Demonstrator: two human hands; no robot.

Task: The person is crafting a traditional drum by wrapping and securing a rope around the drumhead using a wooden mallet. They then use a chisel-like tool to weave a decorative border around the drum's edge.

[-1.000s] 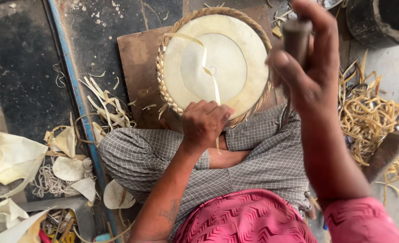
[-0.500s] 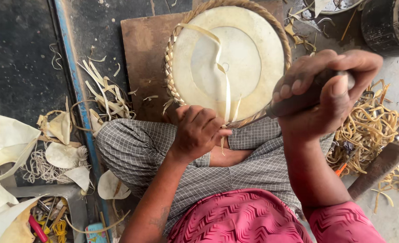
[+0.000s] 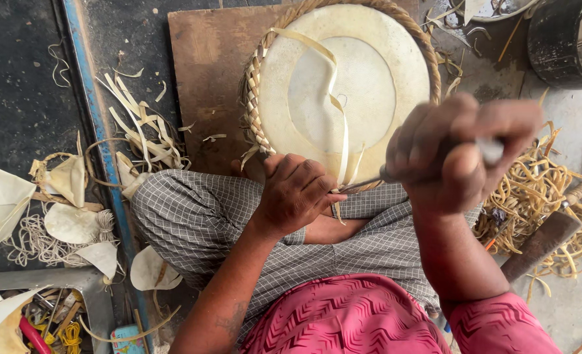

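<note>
Pale scraps point(image 3: 2, 203) litter the dark floor beside a blue bar point(image 3: 97, 131). On a brown board point(image 3: 205, 72) lies a round cream disc point(image 3: 343, 92), its rim braided. The left hand point(image 3: 297, 193) pinches a pale strip point(image 3: 343, 141) at the near rim; the right hand point(image 3: 458, 154), clenched, grips a thin metal tool point(image 3: 369, 183).

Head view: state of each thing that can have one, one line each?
round woven tray: flat on wooden board, rim braid partly done, loose strip trailing across it
left hand: fingers closed, pinching the strip at the near rim
right hand: fisted around a metal awl, tip at the rim
black bucket: upright
</note>
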